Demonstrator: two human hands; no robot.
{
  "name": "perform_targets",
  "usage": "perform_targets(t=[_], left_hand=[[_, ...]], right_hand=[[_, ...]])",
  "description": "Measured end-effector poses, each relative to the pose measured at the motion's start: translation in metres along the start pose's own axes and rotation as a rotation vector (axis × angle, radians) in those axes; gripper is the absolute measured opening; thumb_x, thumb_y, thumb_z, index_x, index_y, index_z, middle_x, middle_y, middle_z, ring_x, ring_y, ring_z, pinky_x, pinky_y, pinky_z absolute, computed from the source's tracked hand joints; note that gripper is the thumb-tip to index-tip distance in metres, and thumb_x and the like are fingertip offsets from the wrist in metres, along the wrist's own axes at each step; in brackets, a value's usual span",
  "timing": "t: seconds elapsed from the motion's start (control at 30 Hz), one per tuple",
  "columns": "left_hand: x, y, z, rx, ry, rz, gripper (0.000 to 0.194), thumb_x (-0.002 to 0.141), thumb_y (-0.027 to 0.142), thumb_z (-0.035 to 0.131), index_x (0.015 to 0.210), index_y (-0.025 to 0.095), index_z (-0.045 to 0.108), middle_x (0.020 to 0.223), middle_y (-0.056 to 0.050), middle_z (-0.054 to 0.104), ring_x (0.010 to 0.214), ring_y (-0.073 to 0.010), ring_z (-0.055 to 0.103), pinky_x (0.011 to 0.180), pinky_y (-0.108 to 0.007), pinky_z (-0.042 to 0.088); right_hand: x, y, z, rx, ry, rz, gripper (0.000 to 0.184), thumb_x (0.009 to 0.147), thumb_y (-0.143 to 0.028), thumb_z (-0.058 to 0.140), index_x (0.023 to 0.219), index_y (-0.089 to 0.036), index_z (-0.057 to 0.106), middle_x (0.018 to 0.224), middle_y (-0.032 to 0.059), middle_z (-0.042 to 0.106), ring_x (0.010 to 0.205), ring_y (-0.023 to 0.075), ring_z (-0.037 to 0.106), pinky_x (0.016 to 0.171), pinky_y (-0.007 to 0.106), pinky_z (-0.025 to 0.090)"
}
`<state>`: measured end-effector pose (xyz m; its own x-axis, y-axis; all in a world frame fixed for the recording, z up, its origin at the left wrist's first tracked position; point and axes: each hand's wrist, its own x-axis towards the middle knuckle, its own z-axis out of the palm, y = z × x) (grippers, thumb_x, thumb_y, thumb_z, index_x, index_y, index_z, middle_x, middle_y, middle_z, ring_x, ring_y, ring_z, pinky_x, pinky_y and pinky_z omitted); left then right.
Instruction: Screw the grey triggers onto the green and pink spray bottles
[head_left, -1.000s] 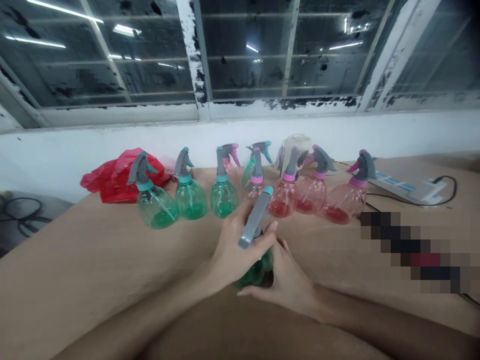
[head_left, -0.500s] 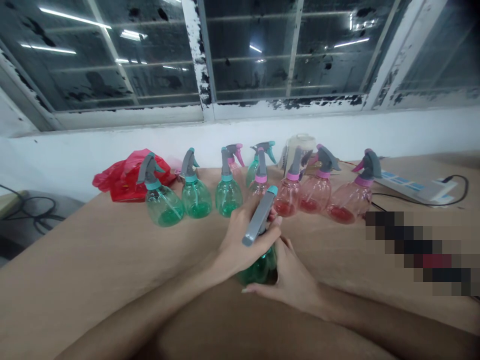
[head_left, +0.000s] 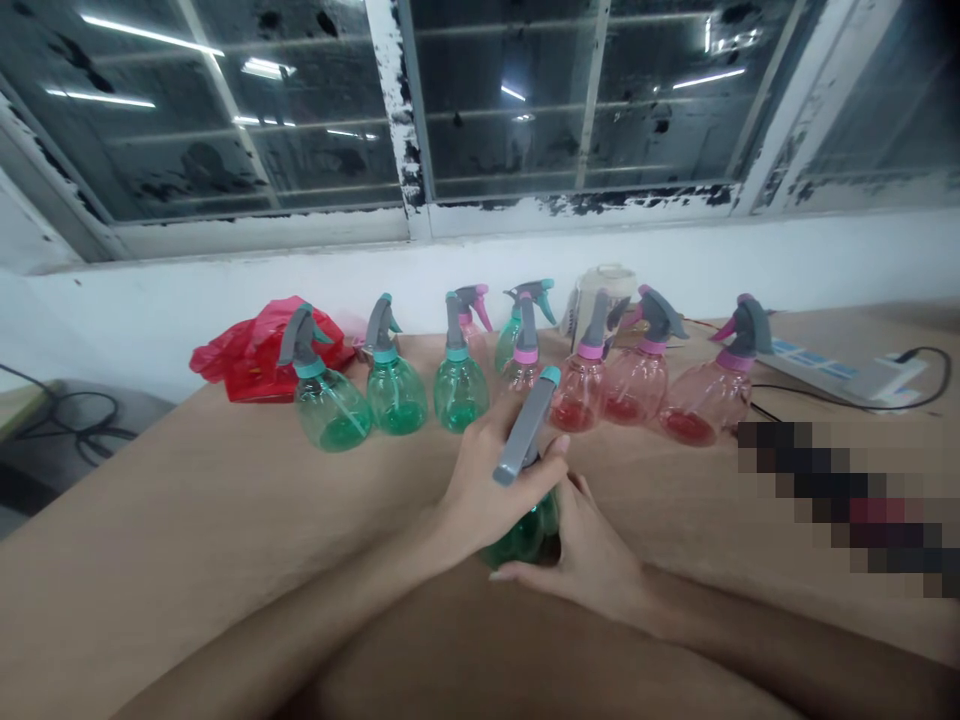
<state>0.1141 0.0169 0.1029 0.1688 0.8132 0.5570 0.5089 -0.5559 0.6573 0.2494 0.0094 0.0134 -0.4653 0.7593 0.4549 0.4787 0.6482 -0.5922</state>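
Note:
Close to me, a green spray bottle [head_left: 526, 528] with a grey and teal spray head is held between both hands. My left hand [head_left: 484, 480] wraps the bottle's neck just under the spray head, its fingers partly hidden behind it. Lower down, my right hand [head_left: 596, 550] grips the clear green body from the right side. Beyond them, a green spray bottle [head_left: 460, 385] and a pink spray bottle [head_left: 576, 395] stand in a row with several others. Coloured liquid lies in the bottoms of these bottles. The held bottle's base is partly covered by my fingers.
At the back left of the wooden table [head_left: 225, 520] lies a red plastic bag [head_left: 262, 350]. Behind the row are more spray bottles and a pale container [head_left: 619, 285]. A white power strip [head_left: 847, 375] with a black cable sits at right. A blurred-out patch covers the right side.
Both hands keep their grip on the green spray bottle. The view has shifted slightly, so most things appear a little further right.

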Motion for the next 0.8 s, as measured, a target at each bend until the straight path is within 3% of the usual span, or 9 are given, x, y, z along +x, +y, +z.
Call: perform_targets(t=[0.1,0.27,0.4,0.63,0.8], left_hand=[[-0.0002,-0.0004,0.0001,0.004,-0.011,-0.009,0.008,0.080,0.024,0.057,0.086,0.019,0.057,0.083,-0.002,0.065,0.074,-0.0165,0.061,0.067,-0.031,0.051],[0.0040,-0.0036,-0.0027,-0.035,-0.094,-0.010,0.026,0.079,0.025,0.059,0.105,0.019,0.058,0.088,-0.004,0.066,0.077,-0.0178,0.064,0.072,-0.033,0.053],[0.0065,-0.0020,-0.0031,-0.054,-0.102,-0.013,0.017,0.078,0.024,0.060,0.095,0.020,0.058,0.092,-0.004,0.068,0.082,-0.0183,0.065,0.076,-0.034,0.053],[0.0060,0.0051,-0.0018,-0.045,-0.061,-0.074,0.018,0.082,0.036,0.061,0.080,0.020,0.054,0.069,0.002,0.062,0.056,-0.0116,0.058,0.055,-0.027,0.047],[0.0066,0.0059,-0.0060,-0.045,-0.112,-0.079,0.019,0.086,0.038,0.057,0.092,0.020,0.058,0.084,-0.003,0.067,0.071,-0.0156,0.063,0.067,-0.031,0.050]], right_hand=[[0.0001,0.0002,-0.0004,0.001,-0.007,0.001,0.084,0.064,-0.046,0.079,0.129,-0.022,0.031,0.124,0.0144,0.056,0.114,0.0343,0.053,0.097,0.057,0.040],[0.0008,-0.0015,-0.0012,0.022,-0.014,0.051,0.080,0.064,-0.047,0.078,0.125,-0.021,0.035,0.122,0.0155,0.057,0.111,0.0344,0.055,0.096,0.057,0.041],[0.0010,-0.0034,-0.0021,0.029,-0.009,0.054,0.083,0.064,-0.048,0.078,0.129,-0.021,0.034,0.127,0.0162,0.054,0.115,0.0354,0.053,0.098,0.057,0.040],[0.0010,-0.0036,-0.0026,0.030,-0.003,0.031,0.099,0.065,-0.050,0.078,0.141,-0.025,0.020,0.133,0.0146,0.050,0.129,0.0362,0.043,0.105,0.058,0.035],[0.0010,-0.0030,-0.0017,0.040,0.004,0.045,0.093,0.064,-0.048,0.079,0.137,-0.024,0.028,0.128,0.0143,0.054,0.119,0.0354,0.051,0.099,0.056,0.040]])
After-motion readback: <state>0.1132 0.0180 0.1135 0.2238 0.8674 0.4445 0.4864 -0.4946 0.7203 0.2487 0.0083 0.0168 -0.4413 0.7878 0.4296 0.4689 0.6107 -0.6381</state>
